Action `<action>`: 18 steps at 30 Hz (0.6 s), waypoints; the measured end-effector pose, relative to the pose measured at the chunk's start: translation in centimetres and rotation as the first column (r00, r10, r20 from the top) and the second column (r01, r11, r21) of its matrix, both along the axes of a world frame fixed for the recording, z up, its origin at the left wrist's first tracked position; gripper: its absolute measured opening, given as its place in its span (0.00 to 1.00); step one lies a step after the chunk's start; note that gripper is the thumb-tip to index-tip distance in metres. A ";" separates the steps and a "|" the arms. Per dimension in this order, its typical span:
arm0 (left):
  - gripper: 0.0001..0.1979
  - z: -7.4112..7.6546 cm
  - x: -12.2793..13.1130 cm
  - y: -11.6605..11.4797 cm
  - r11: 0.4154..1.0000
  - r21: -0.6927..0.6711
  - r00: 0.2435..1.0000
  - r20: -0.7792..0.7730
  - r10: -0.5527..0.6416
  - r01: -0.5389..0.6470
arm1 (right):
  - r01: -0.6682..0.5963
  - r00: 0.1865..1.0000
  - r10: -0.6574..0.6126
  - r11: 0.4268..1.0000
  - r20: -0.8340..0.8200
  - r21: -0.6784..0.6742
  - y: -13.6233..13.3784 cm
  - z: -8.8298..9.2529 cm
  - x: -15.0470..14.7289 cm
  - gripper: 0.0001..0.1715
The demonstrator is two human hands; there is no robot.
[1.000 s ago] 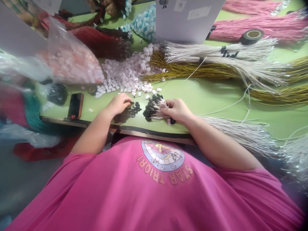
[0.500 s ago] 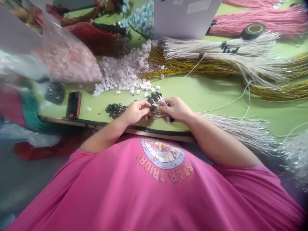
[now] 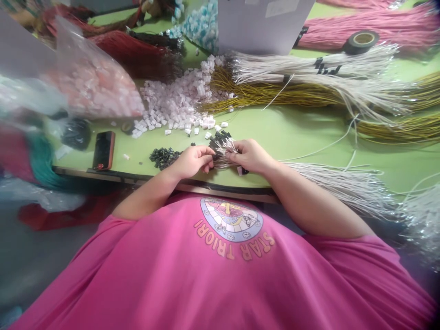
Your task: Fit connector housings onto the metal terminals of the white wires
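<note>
My right hand (image 3: 252, 156) is closed round a bunch of thin white wires (image 3: 226, 146) near the table's front edge. Black connectors (image 3: 222, 136) cap many of the wire ends, fanning out beyond my fingers. Just left of the bunch, my left hand (image 3: 195, 160) is pinched with its fingertips at the wire ends; whatever is between them is too small to make out. Beside my left wrist lies a small heap of loose black connectors (image 3: 163, 157). The wires run on under my right forearm to a white spread (image 3: 347, 185) at the right.
White connectors (image 3: 182, 98) are heaped beyond my hands, beside a clear plastic bag (image 3: 103, 85). A phone (image 3: 104, 150) lies at the left. Bundles of yellow wire (image 3: 268, 95), white wire (image 3: 309, 64) and pink wire (image 3: 371, 30) lie at the back right, with a tape roll (image 3: 362, 41).
Both hands keep nearly the same place, with only a slight shift of the left fingertips at the wire ends. The whole view has shifted very slightly.
</note>
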State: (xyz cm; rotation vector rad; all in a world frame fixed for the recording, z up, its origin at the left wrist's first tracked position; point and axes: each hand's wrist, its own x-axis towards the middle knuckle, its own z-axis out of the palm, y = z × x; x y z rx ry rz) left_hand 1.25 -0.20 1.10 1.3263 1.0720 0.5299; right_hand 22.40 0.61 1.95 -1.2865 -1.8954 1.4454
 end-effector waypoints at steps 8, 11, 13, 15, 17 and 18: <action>0.05 1.1 0.5 -0.4 0.988 0.106 0.967 -0.239 -0.088 0.116 | -0.032 0.993 0.025 0.998 0.117 0.052 -0.1 -0.5 -0.3 0.09; 0.06 1.3 0.8 -0.5 0.978 0.147 0.947 -0.306 -0.096 0.147 | -0.029 0.991 0.014 0.993 0.134 0.114 -0.2 -0.7 -0.4 0.08; 0.07 1.3 0.9 -0.6 0.973 0.170 0.940 -0.328 -0.091 0.154 | -0.039 0.990 0.017 0.987 0.141 0.156 -0.2 -0.9 -0.5 0.07; 0.07 1.2 1.0 -0.8 0.971 0.180 0.937 -0.338 -0.089 0.157 | -0.046 0.989 0.018 0.982 0.148 0.184 -0.2 -1.0 -0.5 0.08; 0.07 1.2 1.0 -1.1 0.971 0.179 0.933 -0.349 -0.090 0.161 | -0.037 0.990 0.012 0.983 0.138 0.182 -0.1 -1.2 -0.5 0.08; 0.07 1.3 1.0 -1.2 0.966 0.193 0.924 -0.372 -0.089 0.171 | -0.027 0.993 0.005 0.984 0.121 0.179 -0.1 -1.3 -0.5 0.09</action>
